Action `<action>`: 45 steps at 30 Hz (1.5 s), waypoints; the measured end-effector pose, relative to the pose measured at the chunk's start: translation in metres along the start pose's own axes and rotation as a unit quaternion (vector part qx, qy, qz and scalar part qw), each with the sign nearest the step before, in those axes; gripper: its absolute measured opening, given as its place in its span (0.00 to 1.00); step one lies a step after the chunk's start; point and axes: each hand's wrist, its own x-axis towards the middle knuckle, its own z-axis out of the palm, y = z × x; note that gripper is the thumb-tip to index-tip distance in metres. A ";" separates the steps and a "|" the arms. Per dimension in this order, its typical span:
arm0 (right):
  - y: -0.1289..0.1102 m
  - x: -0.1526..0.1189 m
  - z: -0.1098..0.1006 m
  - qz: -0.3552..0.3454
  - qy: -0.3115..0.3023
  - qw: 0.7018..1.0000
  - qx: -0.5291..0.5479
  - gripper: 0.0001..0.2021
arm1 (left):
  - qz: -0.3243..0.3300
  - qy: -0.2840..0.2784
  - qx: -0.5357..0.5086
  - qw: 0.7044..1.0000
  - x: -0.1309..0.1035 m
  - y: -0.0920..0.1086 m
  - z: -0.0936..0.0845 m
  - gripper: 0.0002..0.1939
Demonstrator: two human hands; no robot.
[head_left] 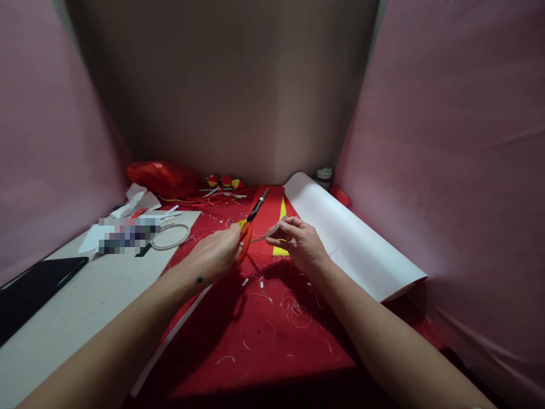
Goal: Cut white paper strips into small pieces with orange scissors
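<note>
My left hand (219,250) is closed on a pair of scissors (244,244) with orange and yellow handles. Their dark blades point up and away from me and look closed. Between the thumb and fingers of my right hand (304,241) is the end of a thin white strip (272,231), which runs left toward the scissors. Another white length (174,335) hangs below my left wrist to the lower left; whether it is the same strip is hidden. Beneath and beyond the hands lie a red ribbed sheet (268,210) and a yellow ribbed piece (280,251).
Loose threads (296,312) and white snippets litter the red cloth (255,352). At right lies a large curled white sheet (340,227). A pale board (128,307) with a black device (42,284) and a ring (170,237) is at left. A red bag (164,176) sits behind.
</note>
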 end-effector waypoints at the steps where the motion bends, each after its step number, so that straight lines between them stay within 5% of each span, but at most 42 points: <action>1: -0.001 0.000 0.000 0.000 0.005 1.000 0.003 0.05 | 0.004 0.015 -0.027 1.000 0.002 -0.003 0.001 0.07; 6: -0.009 0.001 0.000 0.005 0.020 1.000 0.004 0.04 | 0.012 0.023 -0.273 0.962 0.019 -0.013 0.013 0.10; 11: -0.011 0.003 -0.003 -0.004 0.024 1.000 0.005 0.04 | -0.037 -0.072 -0.422 0.903 0.025 -0.009 0.020 0.12; 20: -0.016 0.008 -0.009 -0.037 0.074 0.996 0.020 0.05 | -0.088 -0.103 -0.436 0.890 0.018 -0.015 0.004 0.13; 26: -0.018 0.014 -0.018 -0.066 0.104 0.992 0.003 0.03 | -0.072 -0.072 -0.421 0.901 0.014 -0.024 0.000 0.13; 38: -0.024 0.017 -0.026 -0.097 0.129 0.987 0.002 0.04 | -0.077 -0.054 -0.469 0.878 0.012 -0.030 -0.001 0.13; 45: -0.012 0.007 -0.011 -0.033 0.051 0.998 -0.032 0.08 | -0.054 -0.021 -0.489 0.870 0.010 -0.024 0.003 0.13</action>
